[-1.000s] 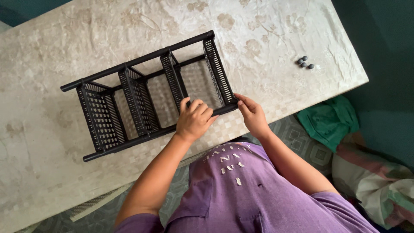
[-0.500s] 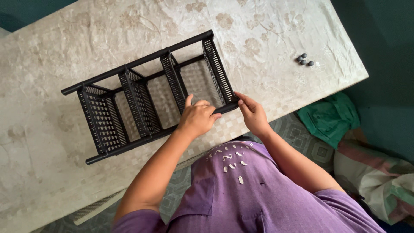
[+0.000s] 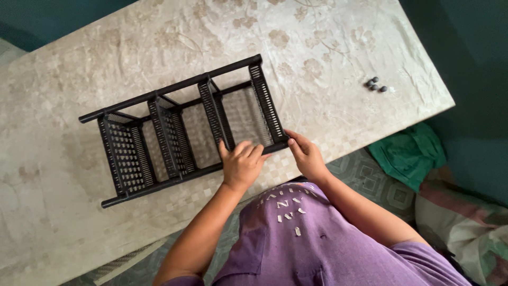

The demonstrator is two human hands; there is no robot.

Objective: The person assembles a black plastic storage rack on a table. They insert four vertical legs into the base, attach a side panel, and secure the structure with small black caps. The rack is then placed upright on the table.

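Note:
A black plastic shelf rack (image 3: 174,132) with several perforated shelves lies on its side on the table (image 3: 79,69), which wears a beige floral cloth. My left hand (image 3: 242,164) is closed over the rack's near pole beside one shelf. My right hand (image 3: 306,156) grips the right end of that same near pole at the rack's corner. Both hands sit at the table's near edge, close together.
A few small dark round caps (image 3: 375,85) lie near the table's right edge. On the patterned floor to the right are a green cloth (image 3: 410,153) and a striped fabric bundle (image 3: 465,228). My purple shirt (image 3: 323,243) fills the bottom.
The rack and both hands stay in almost the same place; my left hand has settled lower onto the near pole.

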